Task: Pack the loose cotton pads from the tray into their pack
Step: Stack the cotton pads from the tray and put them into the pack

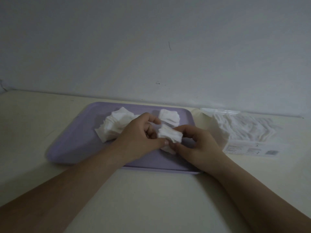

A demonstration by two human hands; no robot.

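Pale cream tabletop (pixel 151 199) runs back to a bare grey wall (pixel 151 47), and a lilac tray (pixel 75 145) lies flat on it. Over the middle of the tray, the left hand (pixel 138 137) and the right hand (pixel 198 145) meet around a small bundle of cotton pads (pixel 170 136). The fingers of both hands curl in and pinch it from either side, thumbs close together at its near edge. A larger heap of pads (pixel 116 126) lies on the tray's left half, and a smaller stack (pixel 169 117) sits at its far edge. The pack (pixel 244 130), clear plastic with pads already inside, lies on the tabletop just beyond the tray's right edge. The step in hand looks like squaring the bundle. Next it must be carried off the tray's right side and slid into the pack's opening, which probably needs one hand to hold the mouth wide.
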